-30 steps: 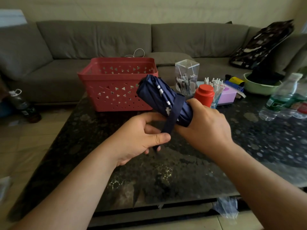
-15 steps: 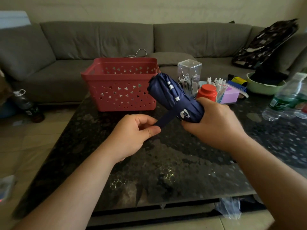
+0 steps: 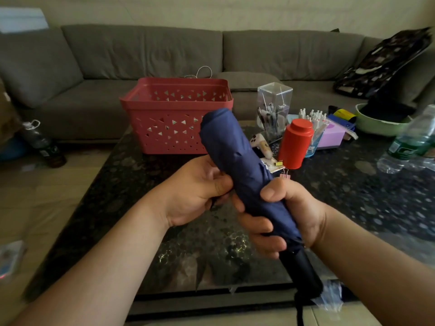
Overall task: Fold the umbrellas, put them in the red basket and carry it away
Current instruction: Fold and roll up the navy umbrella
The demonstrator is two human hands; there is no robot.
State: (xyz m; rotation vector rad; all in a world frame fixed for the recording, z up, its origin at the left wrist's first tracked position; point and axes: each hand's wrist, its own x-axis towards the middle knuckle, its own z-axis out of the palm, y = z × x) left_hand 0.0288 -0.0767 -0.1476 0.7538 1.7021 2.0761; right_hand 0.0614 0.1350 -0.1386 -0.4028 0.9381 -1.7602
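A folded navy umbrella point(image 3: 237, 156) slants over the dark stone table point(image 3: 353, 189), its tip up near the basket and its black handle point(image 3: 300, 267) low toward me. My right hand point(image 3: 282, 215) grips its lower canopy, thumb on top. My left hand point(image 3: 200, 191) holds the umbrella's left side, fingers curled against the fabric; the strap is hidden. The red basket point(image 3: 169, 128) stands behind the umbrella at the table's far edge, its inside looking empty.
To the right of the basket are a clear pen holder point(image 3: 274, 109), a red canister point(image 3: 296, 143), a purple box point(image 3: 333, 135), a green bowl point(image 3: 381, 123) and plastic bottles point(image 3: 412, 142). A grey sofa point(image 3: 146, 50) runs behind. A bottle point(image 3: 40, 142) stands on the floor left.
The umbrella has swung so its handle points toward me and the strap no longer shows. My right hand shifted down the canopy; my left hand let the strap end go and moved onto the fabric.
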